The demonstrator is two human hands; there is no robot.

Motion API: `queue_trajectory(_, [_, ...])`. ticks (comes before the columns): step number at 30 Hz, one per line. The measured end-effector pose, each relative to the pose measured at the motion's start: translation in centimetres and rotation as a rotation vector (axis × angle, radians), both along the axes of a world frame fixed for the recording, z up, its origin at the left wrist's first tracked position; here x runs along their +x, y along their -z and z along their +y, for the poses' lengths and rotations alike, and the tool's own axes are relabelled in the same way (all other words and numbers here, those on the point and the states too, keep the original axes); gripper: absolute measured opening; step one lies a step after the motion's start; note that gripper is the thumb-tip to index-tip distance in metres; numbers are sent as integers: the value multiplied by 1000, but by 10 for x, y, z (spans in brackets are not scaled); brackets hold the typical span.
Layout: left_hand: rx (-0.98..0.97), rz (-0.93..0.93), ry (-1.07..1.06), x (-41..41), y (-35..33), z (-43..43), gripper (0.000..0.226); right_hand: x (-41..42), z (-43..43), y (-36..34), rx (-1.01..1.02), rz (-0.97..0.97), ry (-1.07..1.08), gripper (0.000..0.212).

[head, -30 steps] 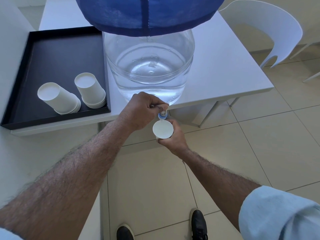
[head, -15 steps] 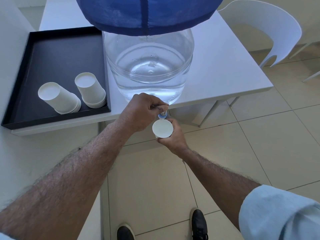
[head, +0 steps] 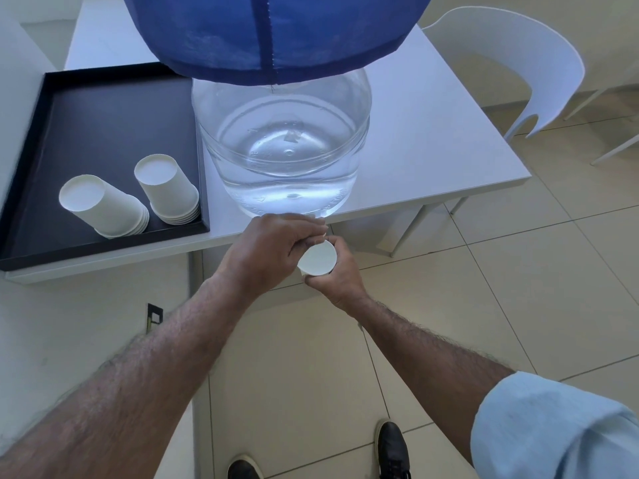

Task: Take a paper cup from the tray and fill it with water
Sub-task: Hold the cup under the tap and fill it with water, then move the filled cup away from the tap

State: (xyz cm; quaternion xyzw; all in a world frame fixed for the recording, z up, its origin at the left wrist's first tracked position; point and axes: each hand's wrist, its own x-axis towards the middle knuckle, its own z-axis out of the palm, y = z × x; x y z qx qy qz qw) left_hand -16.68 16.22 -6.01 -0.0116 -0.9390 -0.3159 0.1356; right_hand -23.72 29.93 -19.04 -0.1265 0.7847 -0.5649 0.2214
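Two bare hands meet just below the near edge of a white worktop (head: 432, 140), seen from above by a head-worn camera. The right hand (head: 337, 274) has its fingers (head: 340, 248) wrapped around a white paper cup (head: 320, 259), holding it upright in the air with its open mouth facing up; whether there is water in it cannot be told. The left hand (head: 266, 252) is closed in a loose fist just above and to the left of the cup, its fingertips bunched at the cup's far rim — what they pinch is hidden beneath the hand.

Directly beyond the hands, a large clear water jug (head: 287, 157) stands on the worktop at its near edge, partly filled with water. A dark blue fabric cover (head: 269, 32) drapes over its upper part.

To the left of the jug lies a black tray (head: 86, 108) on the worktop. In its near right corner sit two short stacks of white paper cups, upside down — one stack (head: 102, 207) tilted toward the left, the other stack (head: 166, 190) just beside it on the right, next to the tray's right wall.

A white chair (head: 511, 63) stands at the far right of the worktop. Pale floor tiles (head: 484, 288) fill the right side, and two black shoes (head: 392, 449) show at the bottom. A rolled light blue sleeve (head: 560, 430) covers the right upper arm.
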Motion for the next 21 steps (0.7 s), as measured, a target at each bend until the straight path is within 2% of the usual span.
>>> queue_trajectory(4, [-130,52,42,10,14,5,20,0,3,-3,-6,-4,-3,63])
queue_trajectory(11, [-176,53,-35,36,28,7,36,-2,20,-1,-23,17,31,65])
queue_trajectory(14, [-152,-56,-143,60,38,-3,44,-4,36,-1,-1,34,63,67])
queue_trajectory(18, [-228,-267,-235,87,43,-12,50,-6,56,-10,13,53,119,67])
queue_trajectory(21, [-264,-349,-281,93,33,-16,51,-10,70,-26,17,60,151,67])
